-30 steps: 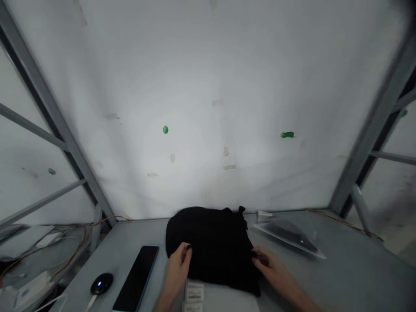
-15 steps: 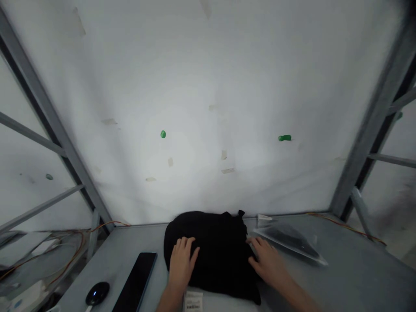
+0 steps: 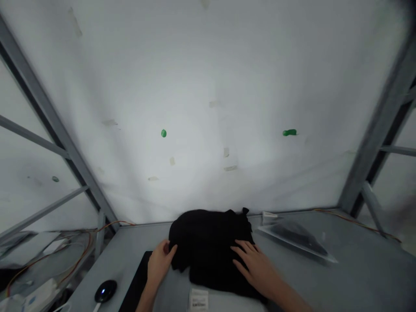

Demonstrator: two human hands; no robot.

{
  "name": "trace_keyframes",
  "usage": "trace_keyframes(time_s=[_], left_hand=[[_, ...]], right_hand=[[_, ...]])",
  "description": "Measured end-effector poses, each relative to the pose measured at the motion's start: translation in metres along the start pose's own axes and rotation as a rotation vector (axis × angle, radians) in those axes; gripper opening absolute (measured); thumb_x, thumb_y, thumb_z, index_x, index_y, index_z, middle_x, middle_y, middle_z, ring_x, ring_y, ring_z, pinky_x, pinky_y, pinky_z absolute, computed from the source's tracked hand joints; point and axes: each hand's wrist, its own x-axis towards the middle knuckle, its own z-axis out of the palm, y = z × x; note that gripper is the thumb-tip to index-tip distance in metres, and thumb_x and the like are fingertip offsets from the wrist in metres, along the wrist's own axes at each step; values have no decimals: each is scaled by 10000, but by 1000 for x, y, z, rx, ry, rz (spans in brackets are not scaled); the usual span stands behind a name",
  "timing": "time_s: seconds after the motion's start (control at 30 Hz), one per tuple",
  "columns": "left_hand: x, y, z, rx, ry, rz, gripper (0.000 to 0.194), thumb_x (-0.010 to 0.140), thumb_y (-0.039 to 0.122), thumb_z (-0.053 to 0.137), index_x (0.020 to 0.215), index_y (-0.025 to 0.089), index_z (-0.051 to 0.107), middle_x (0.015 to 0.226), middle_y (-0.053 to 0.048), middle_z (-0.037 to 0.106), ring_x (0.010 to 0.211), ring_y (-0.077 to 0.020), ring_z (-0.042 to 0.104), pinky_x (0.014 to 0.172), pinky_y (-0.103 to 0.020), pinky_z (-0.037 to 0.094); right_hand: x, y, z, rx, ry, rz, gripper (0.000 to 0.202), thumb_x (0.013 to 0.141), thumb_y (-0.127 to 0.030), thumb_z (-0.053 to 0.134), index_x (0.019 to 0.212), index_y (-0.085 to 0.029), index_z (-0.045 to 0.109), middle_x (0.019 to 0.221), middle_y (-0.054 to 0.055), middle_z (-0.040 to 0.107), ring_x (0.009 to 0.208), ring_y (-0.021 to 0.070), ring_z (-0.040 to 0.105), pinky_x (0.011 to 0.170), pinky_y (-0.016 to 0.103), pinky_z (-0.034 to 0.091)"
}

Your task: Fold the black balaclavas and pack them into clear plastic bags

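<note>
A black piece of cloth (image 3: 211,251), perhaps a garment or a soft bag, lies spread against the foot of the wall; a small tuft sticks up at its far right corner. My left hand (image 3: 160,262) is at its left edge, thumb and fingers closed on the fabric there. Flat on the right part of the cloth rests my right hand (image 3: 255,264), fingers spread and holding nothing. A white printed label (image 3: 198,300) shows just below the cloth's near edge.
A clear plastic bag (image 3: 299,238) with something dark inside lies right of the cloth. A dark phone or tablet (image 3: 134,286) is partly behind my left arm. A round black device (image 3: 105,291) sits at left. Metal frame posts (image 3: 367,160) flank the white wall (image 3: 201,78).
My left hand has moved left from on top of the cloth to its left edge, which now bunches inward. My right hand has slid left onto the cloth, fingers flatter.
</note>
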Motion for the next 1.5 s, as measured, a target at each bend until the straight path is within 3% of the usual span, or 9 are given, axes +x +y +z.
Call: trace_keyframes(time_s=[0.17,0.27,0.53,0.7,0.83,0.97,1.2,1.37,1.5], left_hand=[[-1,28,-13,-16,84,-3,189,935,358,421,790,249,473,647,42,582,647,-184,635,602,-261,420],[-8,65,-10,-31,124,106,104,939,257,426,995,245,513,956,-22,659,893,-208,672,758,-299,484],[-39,151,80,306,-97,473,637,782,-51,457,1365,203,485,1368,-175,554,1118,-330,639,744,-393,597],[-38,125,45,-24,-104,587,464,930,257,514,1389,291,454,1410,-87,535,1291,-262,524,1041,-448,483],[-31,82,15,-127,29,320,332,961,384,416,1203,225,578,1160,-101,643,1078,-254,636,934,-449,530],[-38,63,25,-106,-54,203,376,903,479,506,1135,199,603,926,-65,651,865,-245,672,801,-413,566],[-57,74,26,-82,-47,407,274,849,439,621,1067,273,611,1090,-55,618,1014,-245,654,827,-376,574],[-72,69,49,-37,44,384,143,901,365,525,902,257,619,1211,-92,616,1239,-326,548,930,-506,536],[-84,79,70,-71,-77,285,313,897,511,500,934,249,666,1425,-112,519,1411,-380,358,1041,-587,434]], right_hand=[[3,-9,-9,114,-39,-106,457,908,-140,438,1309,-304,584,1391,60,581,1262,261,542,1042,493,431],[0,-10,-9,192,-66,-134,405,959,-183,407,1292,-318,593,1395,50,577,1282,255,523,1047,489,424],[-2,4,-10,331,48,-36,333,991,-231,374,1151,-271,663,1179,86,658,1105,245,602,950,449,482],[-4,22,-9,396,165,43,296,979,-261,382,1049,-256,669,1096,79,665,1051,241,620,924,420,503],[-1,26,-7,410,204,88,281,975,-270,375,1013,-262,653,1062,72,659,1017,249,625,905,431,499],[-1,26,-5,407,224,113,246,960,-259,392,1000,-260,635,1052,67,653,1006,250,624,900,427,494],[-3,23,-7,406,211,143,219,944,-219,404,972,-251,619,1032,60,651,983,244,622,895,424,481],[-3,23,-5,418,202,128,212,938,-206,407,973,-246,612,1038,65,643,986,244,615,892,421,474],[-3,21,-5,419,198,119,215,936,-195,403,964,-234,613,1015,68,636,972,239,609,873,410,475]])
